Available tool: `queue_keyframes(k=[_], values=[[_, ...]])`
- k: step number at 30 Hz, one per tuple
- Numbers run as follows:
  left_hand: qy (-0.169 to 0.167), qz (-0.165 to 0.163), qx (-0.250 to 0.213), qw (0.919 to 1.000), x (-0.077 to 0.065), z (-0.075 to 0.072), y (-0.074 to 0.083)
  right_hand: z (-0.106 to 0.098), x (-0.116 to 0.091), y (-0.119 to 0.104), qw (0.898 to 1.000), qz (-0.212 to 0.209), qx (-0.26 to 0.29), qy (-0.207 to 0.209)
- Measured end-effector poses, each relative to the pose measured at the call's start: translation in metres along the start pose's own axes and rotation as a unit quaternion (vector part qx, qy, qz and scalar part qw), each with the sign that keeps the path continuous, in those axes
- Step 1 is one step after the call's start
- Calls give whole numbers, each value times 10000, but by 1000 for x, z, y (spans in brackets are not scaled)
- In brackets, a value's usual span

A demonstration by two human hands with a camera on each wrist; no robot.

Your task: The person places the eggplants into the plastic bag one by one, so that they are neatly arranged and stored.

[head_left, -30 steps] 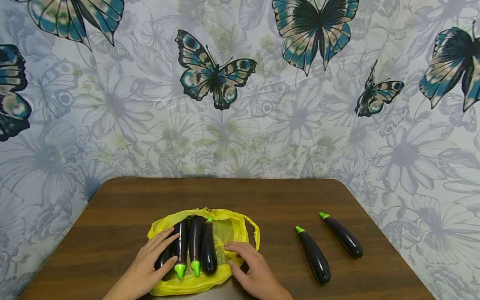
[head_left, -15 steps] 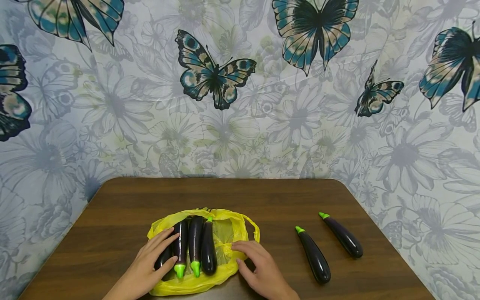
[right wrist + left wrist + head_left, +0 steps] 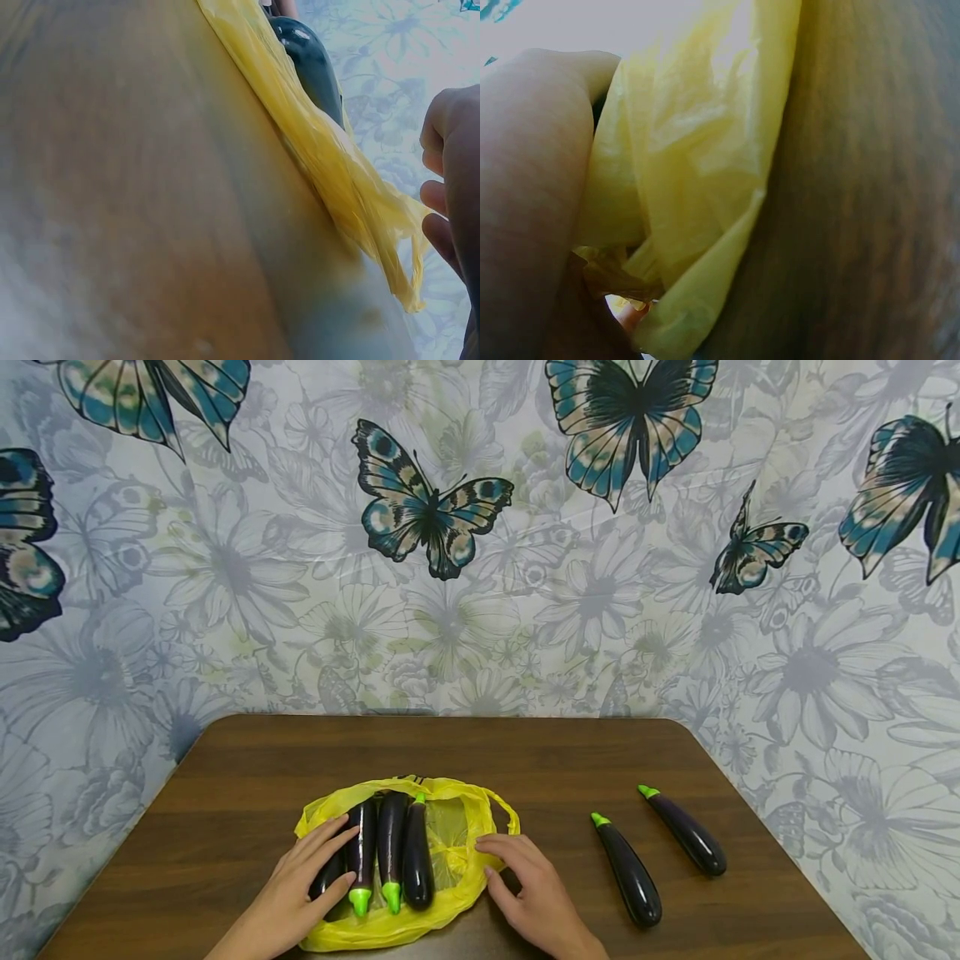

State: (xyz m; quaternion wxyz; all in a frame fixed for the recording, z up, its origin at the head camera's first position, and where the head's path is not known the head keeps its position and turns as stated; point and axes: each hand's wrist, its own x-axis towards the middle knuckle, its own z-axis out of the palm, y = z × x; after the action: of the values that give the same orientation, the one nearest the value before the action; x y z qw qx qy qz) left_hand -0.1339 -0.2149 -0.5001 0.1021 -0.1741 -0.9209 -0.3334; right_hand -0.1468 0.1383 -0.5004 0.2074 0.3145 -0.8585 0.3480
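A yellow plastic bag (image 3: 397,929) lies with its mouth spread wide on the brown table. Several glossy dark eggplants (image 3: 392,843) with bright green stem ends lie side by side in its left part. My left hand (image 3: 296,885) rests over the bag's left rim and the leftmost eggplant (image 3: 328,872), which it partly hides. In the left wrist view, yellow plastic (image 3: 697,142) hangs beside that hand. My right hand (image 3: 536,893) is at the bag's right rim, fingers loosely bent and thumb apart. Whether its fingertips touch the plastic is hard to tell.
Two more eggplants, a nearer one (image 3: 628,872) and a farther one (image 3: 684,831), lie on the table (image 3: 247,760) to the right of the bag. A bag handle loop (image 3: 510,814) sticks out at the upper right. Behind stands a butterfly-patterned backdrop (image 3: 465,635).
My right hand has moved a little to the right, out from the bag's inside to its rim, and the rim there has spread outward. The left hand and the eggplants have stayed put.
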Motion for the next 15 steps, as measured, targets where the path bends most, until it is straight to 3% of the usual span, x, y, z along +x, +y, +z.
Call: queue_keyframes(k=[15], values=[[-55, -60, 18, 10000, 1, -1, 1, -4, 1, 6, 9986, 421, -164, 288]])
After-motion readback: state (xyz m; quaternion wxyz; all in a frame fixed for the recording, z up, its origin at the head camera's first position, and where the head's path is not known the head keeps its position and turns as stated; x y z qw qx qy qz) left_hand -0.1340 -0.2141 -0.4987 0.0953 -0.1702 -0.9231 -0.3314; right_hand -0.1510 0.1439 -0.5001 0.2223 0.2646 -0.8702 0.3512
